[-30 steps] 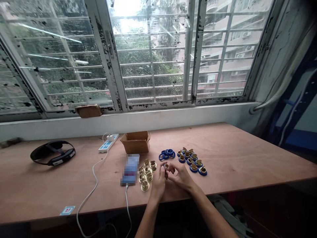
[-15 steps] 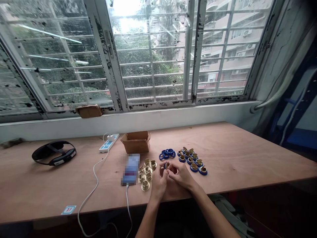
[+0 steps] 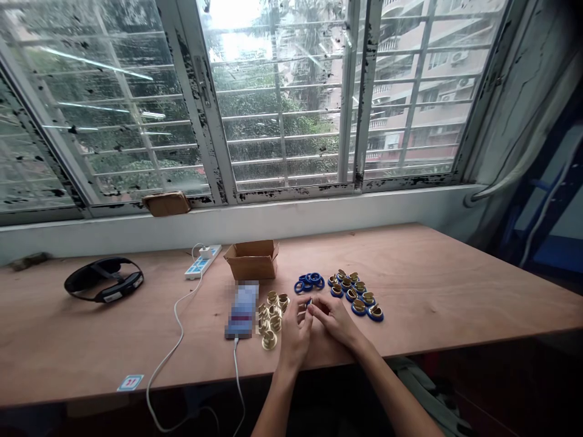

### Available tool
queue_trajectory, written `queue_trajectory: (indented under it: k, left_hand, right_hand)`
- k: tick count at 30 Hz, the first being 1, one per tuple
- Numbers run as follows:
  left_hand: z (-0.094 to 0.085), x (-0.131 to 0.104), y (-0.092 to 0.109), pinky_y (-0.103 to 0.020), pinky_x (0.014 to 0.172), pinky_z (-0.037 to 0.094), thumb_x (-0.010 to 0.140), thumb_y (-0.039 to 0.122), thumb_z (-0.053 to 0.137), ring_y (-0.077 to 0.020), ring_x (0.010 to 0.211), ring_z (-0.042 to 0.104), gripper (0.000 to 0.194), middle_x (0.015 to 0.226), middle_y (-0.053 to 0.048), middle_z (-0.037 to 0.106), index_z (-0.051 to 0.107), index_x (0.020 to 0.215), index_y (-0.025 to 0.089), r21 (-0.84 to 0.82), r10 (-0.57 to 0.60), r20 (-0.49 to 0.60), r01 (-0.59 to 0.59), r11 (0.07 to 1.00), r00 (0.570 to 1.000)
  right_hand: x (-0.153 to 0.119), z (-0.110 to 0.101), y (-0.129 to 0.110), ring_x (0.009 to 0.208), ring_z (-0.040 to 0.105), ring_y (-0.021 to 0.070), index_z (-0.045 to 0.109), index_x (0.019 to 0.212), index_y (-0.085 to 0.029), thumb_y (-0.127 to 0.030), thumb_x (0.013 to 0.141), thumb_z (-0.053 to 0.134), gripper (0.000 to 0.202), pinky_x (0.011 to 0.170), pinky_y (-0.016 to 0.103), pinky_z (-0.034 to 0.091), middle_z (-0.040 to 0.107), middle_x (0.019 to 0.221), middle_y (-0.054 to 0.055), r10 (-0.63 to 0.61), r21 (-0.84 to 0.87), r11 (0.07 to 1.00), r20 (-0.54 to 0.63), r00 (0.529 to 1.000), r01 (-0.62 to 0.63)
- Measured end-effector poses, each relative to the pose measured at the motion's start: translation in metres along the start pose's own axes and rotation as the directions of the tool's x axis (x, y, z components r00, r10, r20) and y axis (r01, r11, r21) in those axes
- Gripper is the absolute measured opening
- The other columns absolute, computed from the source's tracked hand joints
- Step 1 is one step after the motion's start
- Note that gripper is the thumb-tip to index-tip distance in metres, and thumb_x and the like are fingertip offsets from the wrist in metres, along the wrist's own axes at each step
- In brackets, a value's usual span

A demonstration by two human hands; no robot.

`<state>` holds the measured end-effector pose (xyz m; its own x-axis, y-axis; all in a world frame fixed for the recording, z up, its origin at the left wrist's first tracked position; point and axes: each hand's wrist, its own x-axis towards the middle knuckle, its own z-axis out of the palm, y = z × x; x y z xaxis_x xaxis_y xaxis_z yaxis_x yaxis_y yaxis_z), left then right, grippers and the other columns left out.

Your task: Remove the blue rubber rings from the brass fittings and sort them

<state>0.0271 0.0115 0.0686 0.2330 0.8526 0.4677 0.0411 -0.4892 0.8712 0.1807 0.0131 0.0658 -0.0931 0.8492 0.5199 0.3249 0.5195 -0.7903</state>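
My left hand (image 3: 296, 332) and my right hand (image 3: 336, 317) meet above the table, fingertips pinching one small blue-ringed brass fitting (image 3: 308, 302). Fingers hide most of it; only a bit of blue shows. Left of my left hand lies a group of plain brass fittings (image 3: 269, 340), each a round flange with a raised part on top. Just beyond my fingertips sit several loose blue rings (image 3: 299, 286), partly overlapping. To the right of my right hand stand several brass fittings with blue rings around their bases (image 3: 375, 312).
An open cardboard box (image 3: 252, 263) is behind the phone (image 3: 242, 311), whose white cable (image 3: 237, 370) runs over the front edge. Farther left are a power strip (image 3: 197, 267) and a black headset (image 3: 104, 282). A numbered sticker (image 3: 130, 382) marks the wooden table (image 3: 437, 285).
Both hands stay together, but the held fitting has turned and is now more covered by my fingers. The whole view has shifted slightly.
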Motion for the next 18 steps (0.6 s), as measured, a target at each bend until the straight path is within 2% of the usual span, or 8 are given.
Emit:
queue_trajectory:
  k: [4, 10, 15, 18]
  left_hand:
    - [0.0016, -0.0006, 0.0024, -0.04, 0.097, 0.059, 0.097, 0.032, 0.06, -0.0235, 0.112, 0.07, 0.025, 0.122, -0.011, 0.069, 0.062, 0.12, 0.021, -0.061, -0.013, -0.015, 0.012, 0.998, 1.0]
    - [0.0038, -0.0016, 0.0025, -0.041, 0.097, 0.061, 0.096, 0.028, 0.061, -0.0224, 0.11, 0.071, 0.025, 0.12, -0.009, 0.068, 0.061, 0.12, 0.022, -0.084, -0.011, -0.02, 0.009, 0.996, 1.0]
    - [0.0046, -0.0029, 0.0011, -0.04, 0.092, 0.063, 0.095, 0.03, 0.064, -0.0229, 0.111, 0.069, 0.03, 0.125, -0.009, 0.064, 0.062, 0.125, 0.023, -0.044, -0.005, -0.063, 0.002, 0.999, 0.998]
    - [0.0046, -0.0028, 0.0012, -0.04, 0.092, 0.063, 0.095, 0.033, 0.065, -0.0238, 0.112, 0.068, 0.029, 0.124, -0.01, 0.065, 0.064, 0.121, 0.022, -0.045, -0.005, -0.062, 0.002, 0.999, 0.998]
  right_hand:
    - [0.0006, -0.0016, -0.0061, 0.065, 0.049, 0.0154, 0.067, 0.083, -0.018, -0.05, 0.1, 0.056, 0.038, 0.059, 0.027, 0.037, 0.061, 0.072, 0.001, 0.007, 0.076, 0.997, 0.046, 0.999, -0.01]
    - [-0.0005, -0.0015, -0.0019, 0.055, 0.043, 0.0124, 0.051, 0.069, -0.02, -0.053, 0.098, 0.059, 0.044, 0.054, 0.025, 0.033, 0.048, 0.058, -0.004, 0.063, 0.116, 0.991, 0.008, 0.998, -0.064]
    - [0.0007, -0.0002, 0.0018, 0.055, 0.052, 0.0136, 0.053, 0.072, -0.021, -0.053, 0.096, 0.061, 0.041, 0.055, 0.025, 0.04, 0.058, 0.061, -0.002, 0.09, 0.2, 0.975, 0.029, 0.996, -0.093]
    - [0.0021, 0.0002, 0.0021, 0.056, 0.052, 0.0138, 0.052, 0.071, -0.021, -0.052, 0.095, 0.064, 0.041, 0.055, 0.026, 0.042, 0.056, 0.061, -0.002, 0.085, 0.185, 0.979, -0.002, 0.996, -0.084]
